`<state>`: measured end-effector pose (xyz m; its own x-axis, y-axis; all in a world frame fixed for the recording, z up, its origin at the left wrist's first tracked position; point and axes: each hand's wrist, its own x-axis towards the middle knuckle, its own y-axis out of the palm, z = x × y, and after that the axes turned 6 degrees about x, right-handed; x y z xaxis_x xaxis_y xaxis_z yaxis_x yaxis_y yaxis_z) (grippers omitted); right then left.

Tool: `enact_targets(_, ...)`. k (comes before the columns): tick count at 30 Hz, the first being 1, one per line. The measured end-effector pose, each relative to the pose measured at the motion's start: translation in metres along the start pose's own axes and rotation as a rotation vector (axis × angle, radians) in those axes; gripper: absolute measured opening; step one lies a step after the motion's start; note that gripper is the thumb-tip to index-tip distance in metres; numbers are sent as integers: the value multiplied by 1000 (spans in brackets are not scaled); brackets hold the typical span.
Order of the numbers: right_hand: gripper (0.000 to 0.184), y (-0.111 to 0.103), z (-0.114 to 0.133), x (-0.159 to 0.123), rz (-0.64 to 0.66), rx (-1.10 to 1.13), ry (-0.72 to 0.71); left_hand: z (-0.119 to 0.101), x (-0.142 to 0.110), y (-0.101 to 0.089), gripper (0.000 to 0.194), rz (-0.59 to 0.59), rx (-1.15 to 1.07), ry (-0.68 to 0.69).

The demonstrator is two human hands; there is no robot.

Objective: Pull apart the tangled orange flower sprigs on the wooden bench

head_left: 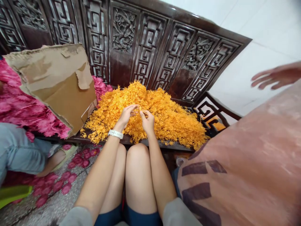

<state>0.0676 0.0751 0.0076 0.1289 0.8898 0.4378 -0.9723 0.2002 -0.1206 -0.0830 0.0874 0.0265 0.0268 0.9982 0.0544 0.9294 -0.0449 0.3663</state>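
Both my hands are close together just above the front of a big heap of orange artificial flower pieces (171,116). The fingers of my left hand (126,116), with a white watch band (115,134) at the wrist, are pinched at a small orange piece. Beside it, the thumb and fingers of my right hand (148,121) are also closed in a pinch on a thin orange piece. The fingertips nearly meet, and the piece's exact shape is too small to make out against the heap.
The heap lies on a dark carved wooden bench (123,69). A torn cardboard sheet (58,78) stands between it and pink artificial flowers (30,106). More pink flowers (58,185) litter the floor. People sit close on both sides; one person's hand (275,77) is raised at right.
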Motion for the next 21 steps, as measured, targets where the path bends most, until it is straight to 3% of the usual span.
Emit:
enact_targets(3, 40, 0, -2, -3, 19, -15, 29, 2, 1, 2, 28, 7, 124, 40)
enact_targets(8, 67, -1, -3, -4, 39, 63, 101, 9, 4, 3, 29, -52, 167, 176)
enact_targets(13, 49, 1, 0, -4, 142, 89, 93, 13, 4, -1, 26, -47, 180, 182)
enact_targets(21, 43, 5, 3, -5, 149, 198, 95, 14, 6, -2, 7, -78, 298, 222)
